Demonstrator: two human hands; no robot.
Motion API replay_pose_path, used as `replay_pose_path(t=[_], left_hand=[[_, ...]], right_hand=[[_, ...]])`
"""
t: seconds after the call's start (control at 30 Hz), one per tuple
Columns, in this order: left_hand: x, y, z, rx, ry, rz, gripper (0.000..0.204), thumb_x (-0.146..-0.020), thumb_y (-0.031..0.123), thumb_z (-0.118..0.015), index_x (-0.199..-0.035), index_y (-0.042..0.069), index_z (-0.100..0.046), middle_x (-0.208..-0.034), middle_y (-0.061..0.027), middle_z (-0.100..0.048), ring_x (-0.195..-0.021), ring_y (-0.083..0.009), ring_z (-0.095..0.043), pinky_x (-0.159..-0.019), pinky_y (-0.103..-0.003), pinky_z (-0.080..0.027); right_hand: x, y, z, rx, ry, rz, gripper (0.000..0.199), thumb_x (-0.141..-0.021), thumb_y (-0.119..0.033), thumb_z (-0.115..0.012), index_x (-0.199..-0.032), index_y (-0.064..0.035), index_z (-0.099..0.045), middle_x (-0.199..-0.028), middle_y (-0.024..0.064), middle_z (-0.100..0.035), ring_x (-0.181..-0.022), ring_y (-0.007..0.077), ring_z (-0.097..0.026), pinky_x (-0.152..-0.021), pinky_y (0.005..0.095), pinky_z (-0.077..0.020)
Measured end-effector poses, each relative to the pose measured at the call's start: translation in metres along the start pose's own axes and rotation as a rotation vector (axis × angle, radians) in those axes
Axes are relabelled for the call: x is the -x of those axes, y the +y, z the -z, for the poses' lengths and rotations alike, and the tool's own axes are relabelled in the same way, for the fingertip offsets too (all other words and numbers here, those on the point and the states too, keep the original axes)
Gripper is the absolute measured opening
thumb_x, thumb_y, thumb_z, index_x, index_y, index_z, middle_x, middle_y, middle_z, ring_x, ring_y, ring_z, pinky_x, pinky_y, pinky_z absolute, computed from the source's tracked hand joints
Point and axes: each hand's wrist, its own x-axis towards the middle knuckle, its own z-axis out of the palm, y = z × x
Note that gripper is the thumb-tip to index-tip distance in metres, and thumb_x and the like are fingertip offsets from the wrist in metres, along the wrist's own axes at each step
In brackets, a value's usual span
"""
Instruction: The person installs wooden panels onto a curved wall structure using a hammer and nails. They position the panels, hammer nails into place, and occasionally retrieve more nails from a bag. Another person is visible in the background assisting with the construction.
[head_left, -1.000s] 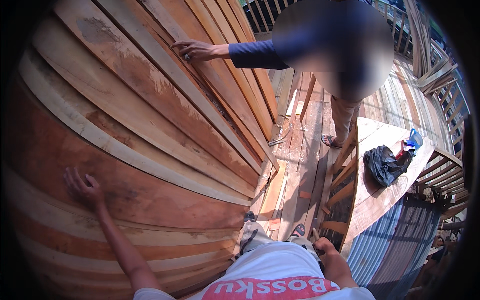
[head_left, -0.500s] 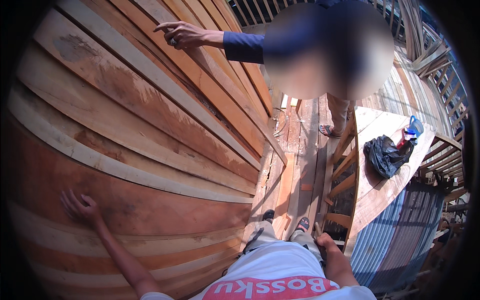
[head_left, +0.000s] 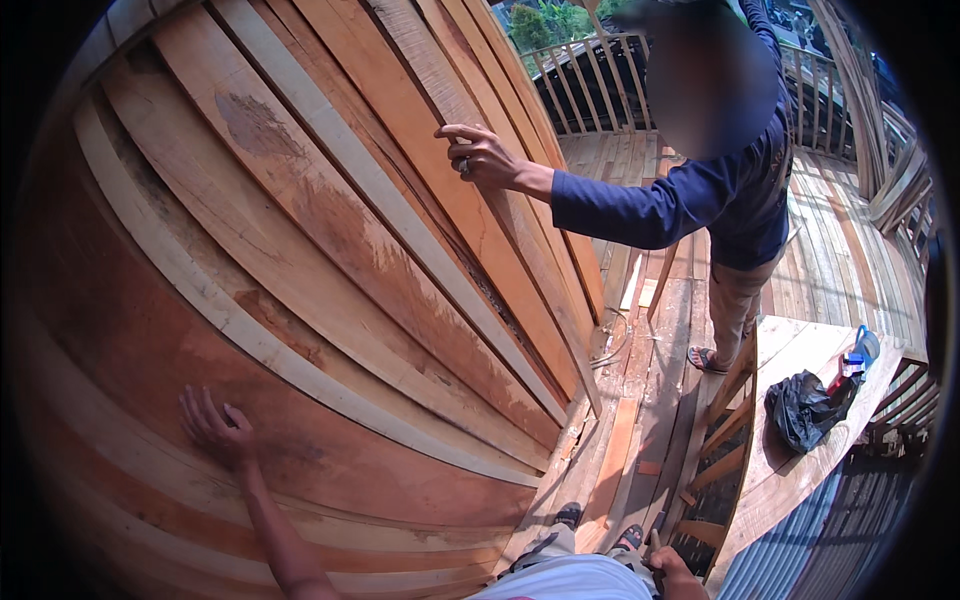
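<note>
My left hand (head_left: 218, 430) lies with fingers spread against a wide reddish-brown plank (head_left: 370, 470), one of several long boards leaning side by side on the left. Low at the front, my right hand (head_left: 672, 568) is closed in a fist near the slatted side of the wooden table. A short, pale, stick-like end shows at its top, too small to name. Farther off, a co-worker's hand (head_left: 480, 158), with a ring on it, touches the edge of a rough board (head_left: 425, 60) in the stack.
A co-worker in a dark blue sleeve (head_left: 620, 208) stands on the plank floor (head_left: 625, 450) ahead. To the right is a wooden table (head_left: 770, 500) with a black plastic bag (head_left: 800, 410) and a blue item (head_left: 868, 345). Corrugated sheets (head_left: 790, 550) lie below it; a slatted railing (head_left: 590, 85) stands behind.
The view has tilted up, so everything sits lower in it and more of the co-worker and the far railing shows. My left hand stays on the plank; my right hand stays closed.
</note>
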Motion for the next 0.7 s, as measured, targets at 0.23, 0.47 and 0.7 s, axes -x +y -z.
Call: replay_pose_path(t=[0.23,0.47,0.7], left_hand=[[0.015,-0.015,-0.015,0.051,0.0,-0.123,0.04,-0.088,0.014,-0.058,-0.127,0.009,-0.057,-0.137,-0.0129,-0.053,-0.126,-0.034,-0.05,-0.103,-0.05,-0.04],[0.011,-0.009,-0.017,0.018,0.055,-0.128,0.038,-0.088,0.016,-0.058,-0.126,0.01,-0.058,-0.136,-0.0111,-0.054,-0.124,-0.0322,-0.052,-0.1,-0.049,-0.041],[0.003,-0.007,-0.011,0.041,0.05,-0.15,0.039,-0.088,0.014,-0.058,-0.127,0.01,-0.057,-0.136,-0.0122,-0.054,-0.124,-0.0333,-0.051,-0.101,-0.05,-0.041]], right_hand=[[0.064,-0.011,0.035,0.063,-0.029,0.045,0.035,-0.075,-0.024,-0.06,-0.096,0.0041,-0.069,-0.097,0.0253,-0.067,-0.094,0.0347,-0.068,-0.076,0.0418,-0.0537],[0.084,-0.006,0.037,-0.103,0.043,-0.152,0.041,-0.077,-0.026,-0.066,-0.1,0.0079,-0.067,-0.1,0.0262,-0.068,-0.096,0.0344,-0.068,-0.076,0.0407,-0.053],[0.081,0.019,0.019,-0.011,-0.013,-0.166,0.044,-0.081,-0.028,-0.063,-0.113,0.0013,-0.065,-0.119,0.0243,-0.062,-0.111,0.0345,-0.061,-0.092,0.041,-0.0493]])
